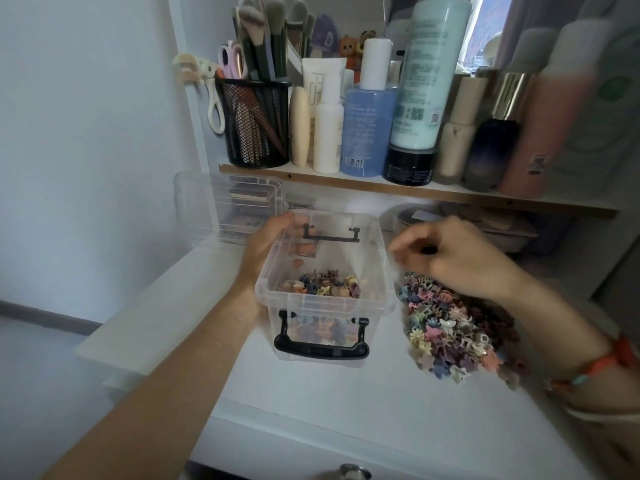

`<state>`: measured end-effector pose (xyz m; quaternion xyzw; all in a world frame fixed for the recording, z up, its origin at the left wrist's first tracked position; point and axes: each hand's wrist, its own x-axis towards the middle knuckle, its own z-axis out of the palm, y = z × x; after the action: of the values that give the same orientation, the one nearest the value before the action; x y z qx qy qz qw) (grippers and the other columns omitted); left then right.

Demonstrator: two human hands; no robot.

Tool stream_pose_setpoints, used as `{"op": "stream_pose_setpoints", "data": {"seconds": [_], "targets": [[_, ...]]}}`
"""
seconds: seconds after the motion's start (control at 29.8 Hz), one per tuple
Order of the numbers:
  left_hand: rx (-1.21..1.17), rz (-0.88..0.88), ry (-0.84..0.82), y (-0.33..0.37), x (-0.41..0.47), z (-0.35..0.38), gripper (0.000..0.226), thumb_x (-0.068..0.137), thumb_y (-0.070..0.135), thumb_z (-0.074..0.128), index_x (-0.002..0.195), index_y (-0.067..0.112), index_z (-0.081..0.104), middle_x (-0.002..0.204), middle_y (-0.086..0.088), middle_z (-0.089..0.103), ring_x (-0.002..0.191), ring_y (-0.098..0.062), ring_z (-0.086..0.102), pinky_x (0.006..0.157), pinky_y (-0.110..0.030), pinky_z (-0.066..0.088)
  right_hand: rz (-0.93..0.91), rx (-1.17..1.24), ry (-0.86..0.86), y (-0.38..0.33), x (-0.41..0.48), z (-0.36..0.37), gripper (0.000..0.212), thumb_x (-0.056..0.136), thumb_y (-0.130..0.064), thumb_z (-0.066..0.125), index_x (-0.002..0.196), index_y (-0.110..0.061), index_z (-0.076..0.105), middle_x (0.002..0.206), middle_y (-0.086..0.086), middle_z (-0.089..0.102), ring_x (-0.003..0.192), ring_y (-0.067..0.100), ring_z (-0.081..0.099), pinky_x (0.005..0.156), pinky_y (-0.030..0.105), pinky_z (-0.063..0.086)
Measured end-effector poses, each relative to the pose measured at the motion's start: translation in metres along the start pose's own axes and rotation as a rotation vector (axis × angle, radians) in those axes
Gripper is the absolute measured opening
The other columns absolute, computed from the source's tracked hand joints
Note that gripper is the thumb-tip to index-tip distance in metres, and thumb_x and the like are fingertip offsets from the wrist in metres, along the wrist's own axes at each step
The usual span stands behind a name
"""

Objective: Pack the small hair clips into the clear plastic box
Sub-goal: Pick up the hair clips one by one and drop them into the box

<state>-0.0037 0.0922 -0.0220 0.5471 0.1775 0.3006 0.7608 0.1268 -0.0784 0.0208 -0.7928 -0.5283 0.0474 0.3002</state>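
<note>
From my feed, the right hand's [457,258] fingers [403,247] are smeared by motion. They look curled toward the thumb, with a dark speck between them, but I cannot tell whether they pinch a clip or close on nothing. That hand hovers just right of the box [377,237], above the far end of the pile [453,327], and its wrist hides part of the heap.

The left hand [259,247] grips the box at its far-left corner. The thumb lies along the rim, and the other fingers [304,251] wrap inside the wall, where I see them only as pinkish shapes through the plastic.

The box stands upright and open on the white bench [346,393], with its black handle [322,348] hanging down the near face. A shallow layer of clips [322,286] covers its floor. The rest lie in the loose pile on the bench just to its right, and that pile's right edge blurs out toward the frame's side. An orange bracelet [609,360] sits on the right wrist.

Behind the left hand, another clear container [221,206] is hard to read. Above, a shelf [381,189] carries bottles [429,81] cut off at the top and a mesh cup [256,123] of brushes.
</note>
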Motion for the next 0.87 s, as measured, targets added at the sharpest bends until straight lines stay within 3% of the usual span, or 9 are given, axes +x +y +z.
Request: {"op": "stream_pose_setpoints", "data": {"seconds": [0.1, 0.24, 0.34, 0.47, 0.6, 0.71, 0.77, 0.87], "targets": [[-0.010, -0.006, 0.006, -0.001, -0.001, 0.000, 0.025, 0.093, 0.028, 0.040, 0.087, 0.014, 0.060, 0.065, 0.005, 0.066, 0.053, -0.005, 0.061, 0.061, -0.025, 0.041, 0.014, -0.213, -0.221, 0.007, -0.001, 0.008, 0.011, 0.079, -0.020, 0.065, 0.086, -0.023, 0.072, 0.080, -0.019, 0.065, 0.068, -0.010, 0.055, 0.066, 0.002, 0.037], [-0.012, -0.018, 0.007, -0.001, 0.000, -0.001, 0.025, 0.092, 0.030, 0.041, 0.090, 0.014, 0.061, 0.070, 0.004, 0.065, 0.054, -0.006, 0.061, 0.060, -0.024, 0.042, -0.012, -0.360, -0.233, 0.005, 0.001, 0.014, 0.017, 0.080, -0.016, 0.060, 0.087, -0.022, 0.074, 0.083, -0.016, 0.068, 0.077, -0.003, 0.054, 0.085, 0.022, 0.044], [-0.023, -0.021, 0.010, -0.001, 0.000, -0.001, 0.022, 0.091, 0.029, 0.044, 0.088, 0.015, 0.061, 0.068, 0.005, 0.065, 0.054, -0.005, 0.061, 0.060, -0.024, 0.042, -0.018, -0.337, -0.217, 0.003, 0.002, 0.015, 0.017, 0.082, -0.013, 0.059, 0.087, -0.023, 0.073, 0.078, -0.021, 0.060, 0.082, -0.003, 0.052, 0.087, 0.020, 0.039], [-0.014, -0.019, 0.004, -0.002, 0.000, -0.001, 0.021, 0.081, 0.033, 0.055, 0.089, 0.015, 0.062, 0.072, 0.004, 0.066, 0.055, -0.006, 0.062, 0.058, -0.022, 0.044, -0.005, -0.257, -0.238, 0.005, 0.000, 0.015, 0.012, 0.078, -0.017, 0.067, 0.087, -0.021, 0.073, 0.087, -0.012, 0.071, 0.082, 0.001, 0.060, 0.084, 0.019, 0.045], [-0.019, -0.015, 0.017, -0.002, 0.000, 0.000, 0.024, 0.092, 0.029, 0.042, 0.090, 0.014, 0.061, 0.074, 0.003, 0.064, 0.055, -0.005, 0.061, 0.060, -0.024, 0.042, -0.018, -0.219, -0.244, 0.005, 0.001, 0.016, 0.011, 0.078, -0.011, 0.068, 0.086, -0.016, 0.073, 0.083, -0.007, 0.070, 0.072, -0.005, 0.058, 0.070, 0.003, 0.040], [-0.006, -0.009, 0.019, -0.001, 0.000, 0.001, 0.024, 0.092, 0.028, 0.041, 0.089, 0.014, 0.061, 0.071, 0.004, 0.065, 0.054, -0.005, 0.061, 0.060, -0.024, 0.042, -0.005, -0.031, 0.015, 0.002, 0.004, 0.009, 0.010, 0.080, -0.011, 0.067, 0.078, -0.020, 0.070, 0.072, -0.014, 0.066, 0.061, -0.013, 0.054, 0.063, -0.003, 0.038], [0.003, -0.011, 0.016, 0.000, 0.000, 0.001, 0.025, 0.093, 0.027, 0.040, 0.086, 0.014, 0.060, 0.065, 0.006, 0.066, 0.052, -0.005, 0.061, 0.060, -0.024, 0.041, -0.046, 0.293, 0.215, -0.005, 0.003, 0.004, 0.020, 0.078, -0.005, 0.066, 0.073, -0.023, 0.066, 0.061, -0.021, 0.065, 0.060, -0.011, 0.056, 0.064, 0.000, 0.040], [-0.003, -0.014, 0.006, 0.000, 0.000, 0.000, 0.026, 0.093, 0.028, 0.039, 0.087, 0.014, 0.060, 0.068, 0.003, 0.065, 0.052, -0.006, 0.060, 0.060, -0.025, 0.040, -0.164, 0.677, 0.171, -0.024, -0.003, 0.001, 0.018, 0.073, -0.007, 0.066, 0.085, -0.021, 0.066, 0.075, -0.015, 0.072, 0.068, 0.004, 0.066, 0.074, 0.009, 0.048]]}}
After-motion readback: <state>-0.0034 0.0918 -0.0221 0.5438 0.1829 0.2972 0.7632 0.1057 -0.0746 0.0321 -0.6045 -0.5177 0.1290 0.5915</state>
